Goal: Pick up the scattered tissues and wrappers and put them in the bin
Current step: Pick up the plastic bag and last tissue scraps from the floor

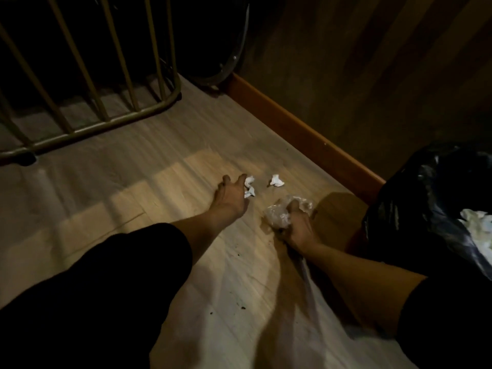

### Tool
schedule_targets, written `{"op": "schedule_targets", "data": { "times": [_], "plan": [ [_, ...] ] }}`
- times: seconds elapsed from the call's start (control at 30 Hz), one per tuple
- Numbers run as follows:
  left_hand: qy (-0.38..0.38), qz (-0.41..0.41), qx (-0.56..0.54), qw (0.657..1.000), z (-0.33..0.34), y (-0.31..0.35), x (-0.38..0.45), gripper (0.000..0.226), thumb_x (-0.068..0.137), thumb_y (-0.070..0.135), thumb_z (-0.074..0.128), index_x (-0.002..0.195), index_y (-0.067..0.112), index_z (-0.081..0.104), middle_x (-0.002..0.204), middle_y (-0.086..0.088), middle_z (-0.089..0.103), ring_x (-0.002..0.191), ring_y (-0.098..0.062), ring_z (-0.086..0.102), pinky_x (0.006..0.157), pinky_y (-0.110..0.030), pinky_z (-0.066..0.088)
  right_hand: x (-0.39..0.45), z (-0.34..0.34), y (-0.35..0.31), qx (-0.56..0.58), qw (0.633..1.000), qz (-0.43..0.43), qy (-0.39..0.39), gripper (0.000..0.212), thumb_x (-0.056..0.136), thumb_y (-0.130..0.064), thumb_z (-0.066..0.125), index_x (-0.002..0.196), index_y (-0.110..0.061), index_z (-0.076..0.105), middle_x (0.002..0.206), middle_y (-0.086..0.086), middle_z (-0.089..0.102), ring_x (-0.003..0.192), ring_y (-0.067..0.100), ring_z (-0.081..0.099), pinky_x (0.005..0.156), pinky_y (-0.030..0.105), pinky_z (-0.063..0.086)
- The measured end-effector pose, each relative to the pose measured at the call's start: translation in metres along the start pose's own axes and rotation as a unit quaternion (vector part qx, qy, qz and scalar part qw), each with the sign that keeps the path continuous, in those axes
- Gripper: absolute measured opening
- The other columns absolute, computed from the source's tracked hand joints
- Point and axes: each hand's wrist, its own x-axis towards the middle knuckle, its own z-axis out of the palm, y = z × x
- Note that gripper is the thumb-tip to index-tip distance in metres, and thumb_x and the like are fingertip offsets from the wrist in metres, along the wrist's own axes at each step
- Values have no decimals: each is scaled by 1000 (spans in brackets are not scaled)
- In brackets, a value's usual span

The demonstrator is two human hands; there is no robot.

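My right hand (295, 230) is closed around a crumpled clear wrapper (286, 213), which bulges out past my fingers, while my left hand (230, 194) lies spread and empty on the floor (119, 187), two small white tissues (249, 186) just off its fingertips and a third tissue (276, 180) a little farther to their right. The black-lined bin (436, 198) stands to the right of the wrapper grip, some tissue already inside. I judge the springy wrapper could slip from that loose fist on the way to the bin, and a hasty left-hand pinch may catch only one scrap
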Motion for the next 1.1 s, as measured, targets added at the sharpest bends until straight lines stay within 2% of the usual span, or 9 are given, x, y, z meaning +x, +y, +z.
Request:
{"op": "schedule_targets", "data": {
  "times": [0.07, 0.17, 0.37, 0.43, 0.53, 0.67, 0.8, 0.93, 1.1],
  "plan": [
    [1, 6, 8, 1000, 8, 4, 13, 73, 87, 31, 65, 149, 30, 27, 135, -23, 34, 111, -44, 52, 98, -44, 47, -5, 0, 7, -22, 1000, 15, -3, 49, 96, -18, 58, 135, -19, 30, 123, 5, 54, 95, 15, 56, 78, 24, 49],
    [9, 42, 23, 999, 16, 15, 28, 68, 90, 42, 58, 149, 32, 27, 139, -23, 32, 117, -44, 47, 101, -48, 44, -12, 4, 17, -49, 998, 26, 4, 61, 90, -13, 63, 142, -18, 32, 134, 15, 51, 126, 34, 48, 107, 43, 36],
    [-50, 68, 99, 991, 27, 60, 48, 57, 97, 50, 43, 149, 47, 18, 162, -9, 3, 141, -41, 23, 107, -55, 36, -28, 9, 25, -57, 998, -8, -17, 66, 85, -18, 68, 143, -22, 36, 135, 13, 46, 126, 34, 46, 102, 39, 42],
    [-75, 92, 144, 982, 33, 68, 52, 58, 100, 45, 41, 152, 43, 17, 165, -5, -2, 146, -40, 16, 111, -59, 28, -29, 8, 27, -59, 998, -13, -28, 68, 83, -20, 70, 143, -22, 36, 134, 14, 47, 125, 34, 46, 101, 37, 42],
    [-70, 118, 174, 975, 37, 66, 51, 55, 99, 29, 47, 151, 25, 31, 162, -12, 19, 142, -38, 27, 112, -59, 28, -30, 4, 29, -53, 997, -16, -51, 73, 81, -16, 73, 144, -21, 37, 136, 15, 46, 126, 34, 46, 104, 37, 42],
    [-16, 150, 145, 978, 38, 50, 38, 42, 97, 17, 48, 139, 21, 53, 151, -14, 43, 132, -34, 44, 116, -54, 26, -34, 0, 27, -66, 996, -26, -61, 74, 80, -26, 69, 145, -18, 36, 136, 16, 45, 125, 36, 47, 103, 35, 41],
    [-5, 162, 75, 984, 30, 23, 19, 26, 93, 17, 58, 117, 16, 70, 122, -10, 66, 114, -28, 61, 101, -42, 48, -38, -3, 18, -87, 993, -21, -83, 72, 80, -29, 74, 142, -17, 38, 134, 16, 47, 121, 35, 50, 98, 36, 44],
    [-78, 106, 0, 991, 3, 10, -10, 18, 83, 31, 75, 94, 18, 75, 98, -1, 71, 91, -17, 67, 82, -31, 56, -45, -13, -4, -57, 990, -20, -126, 53, 85, -16, 71, 134, -8, 52, 135, 18, 57, 126, 35, 54, 104, 36, 44],
    [-183, 140, 101, 968, -49, 7, -48, 25, 77, 25, 80, 97, 10, 78, 101, -8, 76, 95, -22, 69, 79, -25, 49, -57, -35, -39, -78, 989, -60, -106, 43, 79, -18, 75, 120, -14, 64, 124, 14, 67, 117, 32, 62, 99, 38, 51]
  ]
}}
